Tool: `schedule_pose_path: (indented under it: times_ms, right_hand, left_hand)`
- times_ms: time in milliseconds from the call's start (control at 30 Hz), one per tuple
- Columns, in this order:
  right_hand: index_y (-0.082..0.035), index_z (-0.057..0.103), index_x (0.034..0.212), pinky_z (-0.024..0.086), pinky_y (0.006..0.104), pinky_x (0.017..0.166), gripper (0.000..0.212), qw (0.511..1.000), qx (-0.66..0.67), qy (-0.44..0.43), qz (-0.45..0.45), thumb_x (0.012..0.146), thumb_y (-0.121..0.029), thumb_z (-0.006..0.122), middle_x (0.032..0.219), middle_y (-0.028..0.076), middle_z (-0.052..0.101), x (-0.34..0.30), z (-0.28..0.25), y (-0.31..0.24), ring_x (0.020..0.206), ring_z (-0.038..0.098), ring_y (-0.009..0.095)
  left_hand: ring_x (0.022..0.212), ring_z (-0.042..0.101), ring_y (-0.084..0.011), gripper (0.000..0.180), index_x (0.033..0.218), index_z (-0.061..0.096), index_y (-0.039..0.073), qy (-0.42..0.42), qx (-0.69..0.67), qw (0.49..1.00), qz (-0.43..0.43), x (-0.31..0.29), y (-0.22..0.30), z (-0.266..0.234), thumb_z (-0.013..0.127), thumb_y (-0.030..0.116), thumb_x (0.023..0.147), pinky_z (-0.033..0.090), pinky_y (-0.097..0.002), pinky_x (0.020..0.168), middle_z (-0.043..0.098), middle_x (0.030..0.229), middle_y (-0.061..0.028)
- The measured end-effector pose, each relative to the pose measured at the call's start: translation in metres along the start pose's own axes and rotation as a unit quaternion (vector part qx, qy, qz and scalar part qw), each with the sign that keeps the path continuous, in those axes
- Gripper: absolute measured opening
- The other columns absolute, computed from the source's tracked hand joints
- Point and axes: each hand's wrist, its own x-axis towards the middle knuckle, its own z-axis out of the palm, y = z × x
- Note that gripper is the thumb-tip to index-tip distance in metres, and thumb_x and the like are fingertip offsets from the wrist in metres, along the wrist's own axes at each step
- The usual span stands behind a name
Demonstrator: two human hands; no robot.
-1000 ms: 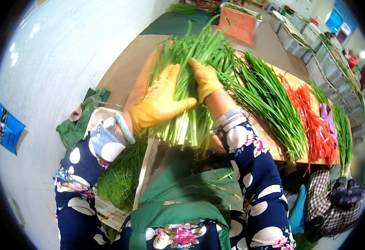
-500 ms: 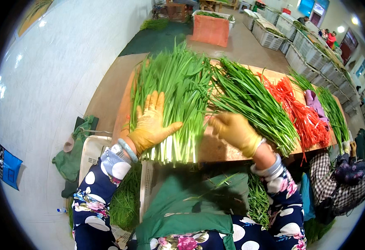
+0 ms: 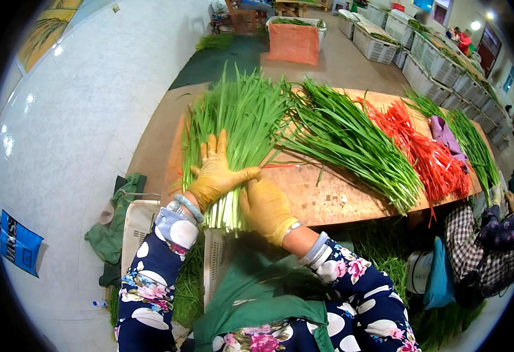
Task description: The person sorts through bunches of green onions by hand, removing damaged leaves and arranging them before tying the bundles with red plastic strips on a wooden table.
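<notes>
Close work on the leafy green bunch (image 3: 242,108)!
Head view: the left hand (image 3: 216,176) lies flat on top, fingers fanned, thumb out to the right, resting rather than gripping; the right hand (image 3: 269,208) cups in beside the pale stalk ends (image 3: 223,217), fingers partly hidden, so I cannot tell whether it grips. The bunch lies at the left end of the tabletop (image 3: 333,202), pale ends by the near edge, a second green pile (image 3: 354,144) and red strips (image 3: 415,149) off to its right. It should handle light, floppy in the leaf, perhaps slippery and easily bruised; the firmer pale end looks the place to hold, gently.
</notes>
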Motion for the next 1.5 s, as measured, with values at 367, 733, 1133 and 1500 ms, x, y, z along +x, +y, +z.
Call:
schedule_pose_path:
  times_ms: [367, 733, 1133, 1500]
  right_hand:
    - [-0.005, 0.068, 0.079, 0.051, 0.0473, 0.07, 0.026, 0.984, -0.143, -0.109, -0.012, 0.084, -0.026, 0.053, 0.079, 0.021, 0.065, 0.033, -0.114, 0.075, 0.078, 0.064, 0.04]
    - [-0.01, 0.067, 0.112, 0.049, 0.0396, 0.088, 0.03, 0.987, -0.12, 0.002, 0.105, 0.087, -0.022, 0.055, 0.11, 0.018, 0.065, 0.071, -0.139, 0.165, 0.102, 0.062, 0.034]
    - [-0.014, 0.067, 0.099, 0.051, 0.0456, 0.074, 0.019, 0.971, -0.197, -0.074, -0.114, 0.084, -0.02, 0.057, 0.095, 0.016, 0.065, 0.035, -0.09, 0.082, 0.088, 0.062, 0.036]
    - [-0.011, 0.07, 0.096, 0.05, 0.0425, 0.075, 0.018, 0.967, -0.218, -0.086, -0.104, 0.082, -0.018, 0.061, 0.09, 0.016, 0.065, 0.047, -0.081, 0.092, 0.085, 0.062, 0.035]
  left_hand:
    - [0.146, 0.002, -0.0368, 0.124, 0.153, 0.001, 0.018, 0.023, 0.034, 0.998, -0.049, -0.005, 0.011, 0.003, 0.077, 0.056, 0.063, 0.011, -0.0696, 0.107, 0.006, 0.158, -0.0177]
    - [0.145, 0.004, -0.0408, 0.123, 0.153, 0.0, 0.013, 0.01, 0.033, 0.999, -0.016, -0.006, 0.011, 0.003, 0.072, 0.059, 0.065, 0.011, -0.0719, 0.104, 0.004, 0.157, -0.022]
    - [0.146, 0.005, -0.0377, 0.079, 0.144, 0.04, 0.014, 0.08, -0.113, 0.981, 0.138, -0.014, -0.03, -0.047, 0.059, 0.061, 0.083, 0.01, -0.0532, 0.115, 0.01, 0.156, -0.0243]
    - [0.1, 0.062, -0.0324, 0.035, 0.112, 0.063, -0.002, 0.109, -0.034, 0.979, 0.171, -0.005, -0.168, -0.052, 0.056, 0.009, 0.08, 0.048, -0.0366, 0.089, 0.066, 0.107, -0.0184]
